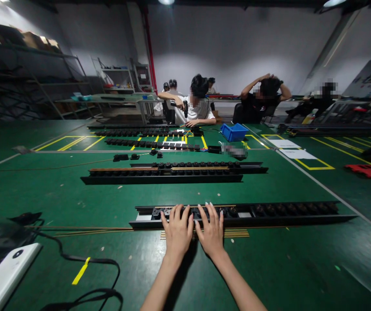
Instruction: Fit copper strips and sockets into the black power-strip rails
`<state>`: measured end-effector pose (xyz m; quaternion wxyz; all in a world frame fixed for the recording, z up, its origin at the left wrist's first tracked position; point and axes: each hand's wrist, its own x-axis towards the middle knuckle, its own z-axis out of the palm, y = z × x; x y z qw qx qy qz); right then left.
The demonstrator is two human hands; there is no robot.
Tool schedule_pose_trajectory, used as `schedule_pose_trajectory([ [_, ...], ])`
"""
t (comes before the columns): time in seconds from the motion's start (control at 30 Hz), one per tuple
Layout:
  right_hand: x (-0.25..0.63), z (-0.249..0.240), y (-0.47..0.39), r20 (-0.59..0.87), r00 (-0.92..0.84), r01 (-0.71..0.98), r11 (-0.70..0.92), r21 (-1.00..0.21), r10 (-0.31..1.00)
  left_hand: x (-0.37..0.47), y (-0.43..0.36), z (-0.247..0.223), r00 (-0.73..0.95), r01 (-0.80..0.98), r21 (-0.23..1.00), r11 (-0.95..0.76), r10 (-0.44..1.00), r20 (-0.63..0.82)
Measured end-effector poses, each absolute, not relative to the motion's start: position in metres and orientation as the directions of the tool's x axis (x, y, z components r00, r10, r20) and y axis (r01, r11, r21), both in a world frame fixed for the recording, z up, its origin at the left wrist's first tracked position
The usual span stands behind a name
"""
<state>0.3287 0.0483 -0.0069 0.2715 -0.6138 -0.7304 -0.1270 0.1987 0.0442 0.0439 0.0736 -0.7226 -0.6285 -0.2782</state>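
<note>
My left hand (178,229) lies palm down across a long black channel (302,221), fingers stretched out over the black parts seated in it. Beside it, my right hand (211,231) rests on the same channel, fingers also spread. Black wheel-like parts (277,209) fill the channel's right half, and a gap shows right of my right hand. Thin brass-coloured rods (237,233) lie on the green table along the near side, partly hidden by my wrists. Longer rods (97,230) stretch out to the left. What lies under my fingers is hidden.
Further back lie more black channels (162,178) with rods on top. A blue bin (233,132) and papers (293,151) sit beyond. One co-worker (201,103) holds a power drill (185,108). Near left are a black strap (84,261) and a white device (8,276).
</note>
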Motion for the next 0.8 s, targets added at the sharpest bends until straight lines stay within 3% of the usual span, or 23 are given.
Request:
schedule_pose_trajectory([
  [0.8, 0.329, -0.009, 0.049, 0.566, -0.105, 0.962, 0.227, -0.150, 0.818, 0.169, 0.049, 0.028, -0.063, 0.952, 0.281, -0.123, 0.819, 0.571],
])
